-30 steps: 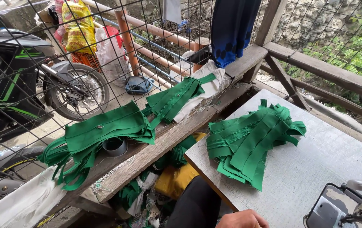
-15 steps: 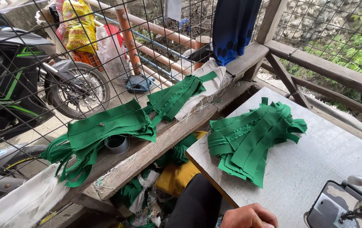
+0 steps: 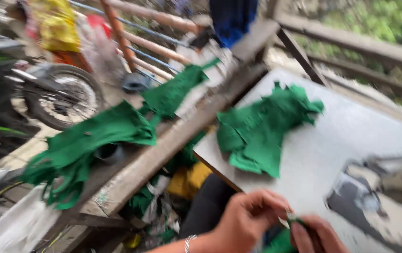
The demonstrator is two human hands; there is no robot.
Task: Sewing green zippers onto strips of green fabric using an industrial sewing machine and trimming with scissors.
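- The left hand (image 3: 250, 218) sits low in the head view, fingers curled in and pinching the edge of a small green fabric piece (image 3: 283, 240); a thin bracelet (image 3: 189, 242) circles its wrist.
- The right hand (image 3: 317, 234) lies just beside it, fingertips closed on the same green piece, so the two hands meet over it. The picture is blurred, and the exact grip cannot be told.
- The green fabric piece hangs between the hands at the near edge of the grey table (image 3: 351, 136), only partly in view at the bottom.
- On the table, beyond the hands, lies a pile of cut green pieces (image 3: 262, 131), well apart from them.
- To the right of the hands stands a sewing machine (image 3: 383, 187), smeared by motion.
- Left of the table runs a wooden ledge (image 3: 172, 140), with a second heap of green pieces (image 3: 93, 140) draped over it and a third one (image 3: 172, 93) farther along.
- Under the ledge lie scraps, among them a yellow cloth (image 3: 187, 180).
- Behind a wire fence stands a motorbike (image 3: 32, 89); a blue cloth (image 3: 233, 16) hangs at the top.
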